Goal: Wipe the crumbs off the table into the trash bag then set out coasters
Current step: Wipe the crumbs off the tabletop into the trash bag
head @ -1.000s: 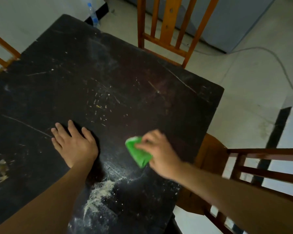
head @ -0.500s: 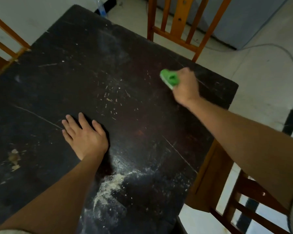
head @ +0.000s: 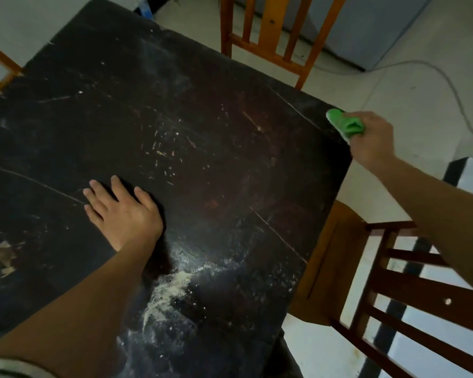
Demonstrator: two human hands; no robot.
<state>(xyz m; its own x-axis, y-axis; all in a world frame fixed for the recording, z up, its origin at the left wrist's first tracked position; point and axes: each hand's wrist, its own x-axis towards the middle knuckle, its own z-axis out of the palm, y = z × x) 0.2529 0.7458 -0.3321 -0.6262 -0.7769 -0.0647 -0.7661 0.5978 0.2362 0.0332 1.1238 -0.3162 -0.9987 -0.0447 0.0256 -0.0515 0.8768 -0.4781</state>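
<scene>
Cloth [head: 344, 126], pinched in the right hand's [head: 373, 141] grip, is sitting at the table's [head: 230, 192] right corner, having moved right along the far edge. Left hand [head: 123, 211] is staying flat, fingers spread. Crumbs [head: 167, 293] are lying heaped by the left wrist. Chairs [head: 273, 36] are standing at two sides; a cable [head: 448, 81] is trailing across the pale floor [head: 339, 88].

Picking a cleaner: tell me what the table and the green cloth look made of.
Table: likely dark-stained wood, worn sheen; pale scratches and reddish patches show. Green cloth: seems soft fabric, possibly microfibre; it bunches in the right hand.
</scene>
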